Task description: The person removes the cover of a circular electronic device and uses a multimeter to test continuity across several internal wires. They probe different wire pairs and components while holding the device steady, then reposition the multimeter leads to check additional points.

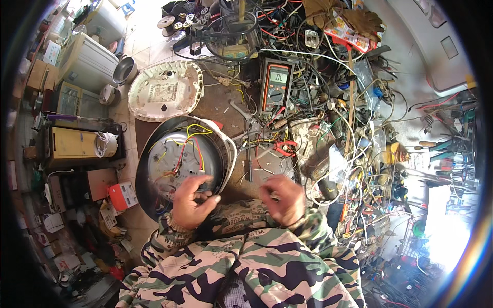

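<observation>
My left hand (pixel 192 203) is over the near right part of a round appliance body (pixel 155 154), its fingers bent and its thumb apart from them. Red and yellow wires (pixel 197 146) rise from the metal inside of this body. To the right, my right hand (pixel 283 199) is raised in front of my lap with its fingers curled into a pinch. Whatever it may hold is too small to make out. Beyond the body lies a cream plastic base cover (pixel 141 92), inner side up.
A multimeter (pixel 276 84) with an orange-edged case lies beyond my hands. Red-handled pliers (pixel 286 148) and a dark screwdriver-like rod (pixel 250 164) rest nearer. Tangled cables (pixel 318 66) heap up at the right. Brown gloves (pixel 362 23) lie far right, a metal pot (pixel 125 70) far left.
</observation>
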A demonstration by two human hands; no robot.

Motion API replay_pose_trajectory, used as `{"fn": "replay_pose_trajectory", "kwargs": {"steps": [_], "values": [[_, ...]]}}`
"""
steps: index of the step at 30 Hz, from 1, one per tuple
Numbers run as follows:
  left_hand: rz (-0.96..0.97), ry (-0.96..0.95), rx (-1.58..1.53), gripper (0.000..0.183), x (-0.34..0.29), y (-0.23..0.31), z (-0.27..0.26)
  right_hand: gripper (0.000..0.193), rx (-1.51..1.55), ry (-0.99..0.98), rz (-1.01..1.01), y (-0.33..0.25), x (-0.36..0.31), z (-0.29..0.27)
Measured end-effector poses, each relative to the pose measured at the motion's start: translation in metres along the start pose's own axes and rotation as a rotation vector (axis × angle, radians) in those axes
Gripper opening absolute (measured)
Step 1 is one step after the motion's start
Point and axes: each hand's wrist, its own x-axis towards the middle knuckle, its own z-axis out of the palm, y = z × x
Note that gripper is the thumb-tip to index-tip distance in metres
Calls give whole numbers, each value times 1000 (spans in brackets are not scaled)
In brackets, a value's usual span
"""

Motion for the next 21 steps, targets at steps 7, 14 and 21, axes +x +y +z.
{"fn": "replay_pose_trajectory", "kwargs": {"steps": [7,14,21], "values": [[224,-26,316,35,10,20,9,18,259,-256,-305,-39,-7,55],[59,75,-90,16,-6,2,-3,31,-42,-33,592,73,14,48],[111,44,-69,16,-5,-8,-1,51,-703,-205,496,226,-40,92]]}}
